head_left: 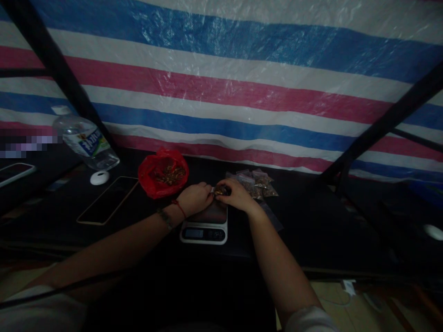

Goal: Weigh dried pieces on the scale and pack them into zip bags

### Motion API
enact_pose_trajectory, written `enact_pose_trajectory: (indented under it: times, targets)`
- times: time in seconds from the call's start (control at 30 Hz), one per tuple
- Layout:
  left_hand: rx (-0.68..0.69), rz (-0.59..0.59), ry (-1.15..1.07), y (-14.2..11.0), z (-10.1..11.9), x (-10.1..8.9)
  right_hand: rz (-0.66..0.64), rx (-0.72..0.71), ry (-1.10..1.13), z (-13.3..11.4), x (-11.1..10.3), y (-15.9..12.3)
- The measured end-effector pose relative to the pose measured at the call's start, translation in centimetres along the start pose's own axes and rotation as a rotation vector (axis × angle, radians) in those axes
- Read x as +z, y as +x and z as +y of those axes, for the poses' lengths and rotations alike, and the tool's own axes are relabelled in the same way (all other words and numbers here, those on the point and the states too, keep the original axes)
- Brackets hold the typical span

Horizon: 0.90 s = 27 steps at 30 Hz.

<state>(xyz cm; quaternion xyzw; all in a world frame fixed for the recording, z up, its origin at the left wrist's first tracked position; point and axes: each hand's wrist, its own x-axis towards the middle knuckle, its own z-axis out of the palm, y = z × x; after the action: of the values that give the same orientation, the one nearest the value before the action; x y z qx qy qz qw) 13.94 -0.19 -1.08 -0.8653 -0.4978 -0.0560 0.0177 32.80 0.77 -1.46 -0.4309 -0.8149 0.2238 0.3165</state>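
My left hand (195, 199) and my right hand (237, 196) meet above a small digital kitchen scale (203, 234). Between them is a small clear bag (220, 190) with brown bits in it. The fingers of my right hand curl round its right side, while my left fingertips pinch at its left edge. The bag is partly hidden by the fingers. Left of the scale stands an open red plastic bag (147, 177) with loose brown pieces (171, 175) inside. Several filled small clear bags (258, 182) lie in a pile just beyond my right hand.
A flat clear bag (272, 216) lies right of the scale. To the left are a phone (108, 200), a white rounded object (99, 177) and a tilted clear bottle (88, 140). Black slanted bars (380, 120) flank the dark table, with a striped plastic sheet (221, 92) behind.
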Motion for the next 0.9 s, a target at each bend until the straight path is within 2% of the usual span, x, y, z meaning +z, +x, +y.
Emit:
enact_pose_trajectory:
  times: [0.37, 0.63, 0.9]
  targets:
    - [0.056, 0.107, -0.086, 0.2, -0.3, 0.2, -0.063, 0.024, 0.037, -0.3, -0.4, -0.2]
    - [0.068, 0.211, -0.263, 0.1, -1.0, 0.3, -0.059, 0.008, 0.021, 0.2, -0.3, -0.2]
    - [0.095, 0.247, -0.430, 0.0, -2.0, 0.4, -0.044, 0.023, 0.031, 0.1, 0.2, -0.1]
